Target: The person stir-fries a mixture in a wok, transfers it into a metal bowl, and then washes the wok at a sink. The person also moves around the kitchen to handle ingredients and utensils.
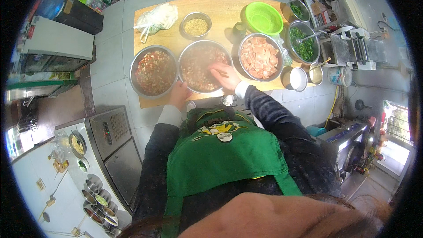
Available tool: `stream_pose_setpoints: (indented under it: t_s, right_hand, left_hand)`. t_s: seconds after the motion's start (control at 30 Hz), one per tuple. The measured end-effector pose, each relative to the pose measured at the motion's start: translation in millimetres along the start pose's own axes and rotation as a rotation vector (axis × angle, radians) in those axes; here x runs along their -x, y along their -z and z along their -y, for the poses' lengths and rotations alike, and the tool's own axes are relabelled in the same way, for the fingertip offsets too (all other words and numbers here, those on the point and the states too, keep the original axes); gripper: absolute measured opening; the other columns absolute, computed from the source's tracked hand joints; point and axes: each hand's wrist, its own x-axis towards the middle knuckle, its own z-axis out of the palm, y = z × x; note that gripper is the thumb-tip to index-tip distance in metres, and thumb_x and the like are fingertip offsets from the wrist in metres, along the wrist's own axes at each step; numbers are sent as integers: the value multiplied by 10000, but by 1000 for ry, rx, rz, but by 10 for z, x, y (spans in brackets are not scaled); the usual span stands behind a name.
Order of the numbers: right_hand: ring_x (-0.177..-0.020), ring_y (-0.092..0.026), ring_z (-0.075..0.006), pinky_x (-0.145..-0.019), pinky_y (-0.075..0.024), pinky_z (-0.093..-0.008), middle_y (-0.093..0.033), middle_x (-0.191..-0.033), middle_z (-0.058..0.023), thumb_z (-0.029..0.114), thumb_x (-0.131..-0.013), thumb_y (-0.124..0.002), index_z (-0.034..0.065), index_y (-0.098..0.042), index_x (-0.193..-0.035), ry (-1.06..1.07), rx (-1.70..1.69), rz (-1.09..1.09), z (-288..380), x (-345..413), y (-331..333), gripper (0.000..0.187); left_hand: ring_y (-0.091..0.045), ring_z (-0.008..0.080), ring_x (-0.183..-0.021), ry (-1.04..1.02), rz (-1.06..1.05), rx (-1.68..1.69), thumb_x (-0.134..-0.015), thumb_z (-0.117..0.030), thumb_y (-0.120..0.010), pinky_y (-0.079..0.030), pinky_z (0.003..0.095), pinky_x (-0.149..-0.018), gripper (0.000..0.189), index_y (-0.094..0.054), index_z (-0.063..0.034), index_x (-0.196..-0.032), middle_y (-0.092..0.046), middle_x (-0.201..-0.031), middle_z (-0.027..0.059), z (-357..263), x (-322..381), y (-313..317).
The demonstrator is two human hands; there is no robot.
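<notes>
My right hand (226, 76) reaches over the middle steel bowl (230, 56), fingers stretched out and slightly apart, with nothing visible in them. Haze like steam hangs over this bowl and blurs its chopped red and pale mixture (200, 71). At the near left rim of the same bowl, my left hand (180, 94) grips the edge, right where the neighbouring bowl almost touches. That left steel bowl (131, 72) holds a similar chopped mixture (154, 72). To the right of my right hand stands a steel bowl (282, 66) full of raw pale-pink meat pieces (259, 58).
On the wooden table (228, 10) are a white plastic bag (158, 16), a small bowl of chopped yellowish bits (195, 26), a green plastic basin (263, 18) and a dark jar (239, 29). Chopped greens (302, 43) and white containers (298, 79) line the right edge.
</notes>
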Motion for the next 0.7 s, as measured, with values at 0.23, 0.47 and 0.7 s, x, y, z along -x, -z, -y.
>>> stream_pose_setpoints:
  t_s: [0.23, 0.47, 0.7]
  right_hand:
    - [-1124, -620, -332, -955, -516, -433, -663, -1162, -156, 187, -976, -569, 85, -640, -1250, 174, 191, 458, 168, 337, 250, 301]
    - [-1076, -619, -346, -942, -503, -436, -653, -1139, -138, 132, -895, -587, 82, -622, -1231, 339, 489, 435, -61, -61, -99, 342]
    - [-1035, -632, -348, -894, -510, -450, -668, -1137, -143, 174, -934, -583, 108, -647, -1183, 332, 281, 178, 286, 76, 280, 266]
  left_hand:
    - [-662, 243, -914, 50, 0, -76, -991, -180, -576, -584, 357, -736, 233, -603, -20, -1159, -629, -1117, 118, -252, 137, -46]
    - [-689, 258, -953, 47, 115, 153, -1018, -226, -551, -600, 383, -750, 296, -547, -77, -1274, -637, -1149, 117, -125, 319, -124]
    - [-710, 288, -947, 192, 253, 290, -1023, -209, -539, -607, 408, -763, 304, -532, -72, -1295, -671, -1103, 137, 197, 454, -352]
